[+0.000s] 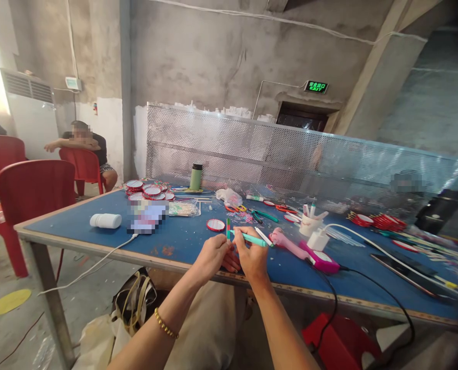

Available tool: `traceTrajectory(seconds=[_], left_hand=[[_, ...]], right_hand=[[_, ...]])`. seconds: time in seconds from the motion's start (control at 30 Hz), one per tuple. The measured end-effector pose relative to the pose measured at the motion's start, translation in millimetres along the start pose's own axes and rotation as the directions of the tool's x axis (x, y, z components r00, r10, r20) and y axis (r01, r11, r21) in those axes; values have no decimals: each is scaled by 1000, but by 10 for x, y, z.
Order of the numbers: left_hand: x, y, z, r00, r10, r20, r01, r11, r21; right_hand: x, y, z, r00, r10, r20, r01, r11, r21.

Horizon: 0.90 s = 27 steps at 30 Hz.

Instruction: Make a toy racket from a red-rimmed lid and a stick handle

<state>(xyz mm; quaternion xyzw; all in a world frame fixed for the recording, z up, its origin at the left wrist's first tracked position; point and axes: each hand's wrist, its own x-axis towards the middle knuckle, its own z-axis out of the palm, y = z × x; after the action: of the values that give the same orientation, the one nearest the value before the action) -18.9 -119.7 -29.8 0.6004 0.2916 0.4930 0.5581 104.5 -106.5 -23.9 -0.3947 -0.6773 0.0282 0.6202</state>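
Note:
My left hand (210, 258) is closed, pinching a small upright strip (228, 227) with red and green bands near the table's front edge. Its lower end is hidden by the fingers. Wrapped round a teal marker pen (255, 239), my right hand (254, 261) holds it nearly level, its left end close to the banded strip. Just behind the hands, a round white disc with a red rim (215, 225) lies on the blue table (190, 242). A white pen (263, 235) lies beyond the right hand.
Right of my hands are a pink wrapped tool (290, 244), a magenta device (321, 259), a pen cup (309, 224) and a dark tablet (412, 275). Pliers (265, 215), a white bottle (106, 221) and stacked discs (152, 191) lie around. A person sits far left.

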Motion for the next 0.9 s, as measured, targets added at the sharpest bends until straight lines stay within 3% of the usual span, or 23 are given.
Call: traceTrajectory(seconds=[0.73, 0.9], left_hand=[[15, -20, -7, 1000, -4, 6, 4, 1000, -15], [0, -8, -5, 1000, -5, 6, 5, 1000, -15]], right_hand=[[-10, -20, 3, 999, -13, 35, 12, 1000, 12], [-12, -24, 6, 999, -14, -31, 14, 1000, -9]])
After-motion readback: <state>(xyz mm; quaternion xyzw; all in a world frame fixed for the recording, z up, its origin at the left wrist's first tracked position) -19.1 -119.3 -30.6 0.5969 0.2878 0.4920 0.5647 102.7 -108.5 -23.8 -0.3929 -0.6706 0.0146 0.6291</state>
